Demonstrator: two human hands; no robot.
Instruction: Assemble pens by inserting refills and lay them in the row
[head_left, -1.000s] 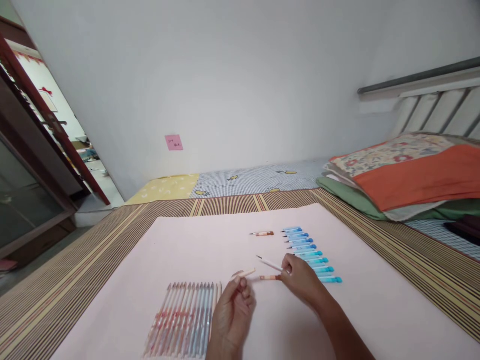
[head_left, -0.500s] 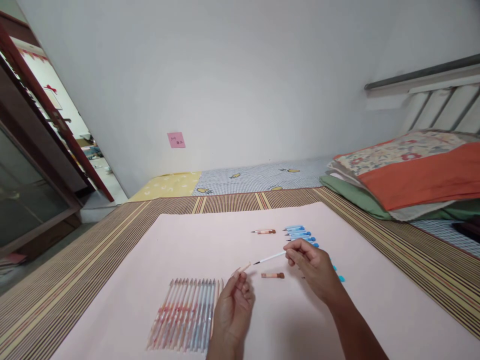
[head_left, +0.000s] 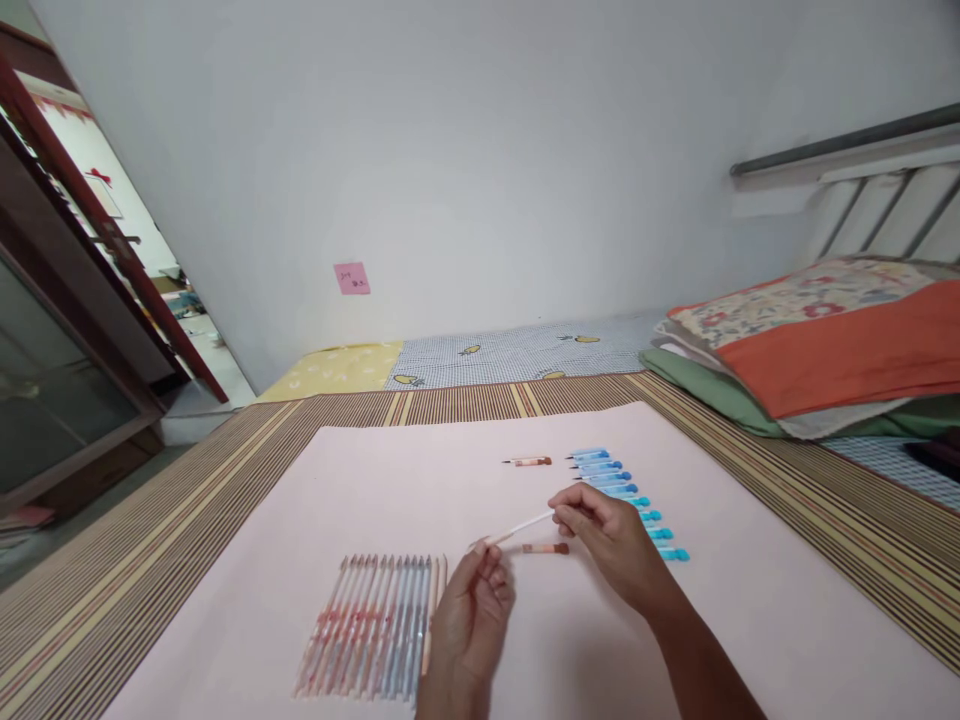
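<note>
Right hand: fingers pinched on thin white refill, tip meeting pale barrel. Left hand: fingers clamped on barrel. Both held just above pink sheet, near middle. Brown cap beside refill. Blue caps row right; pen row left.

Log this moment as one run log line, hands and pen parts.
left hand: holds peach pen barrel | right hand: holds white refill, tip at barrel mouth | brown cap: on pink sheet
</note>
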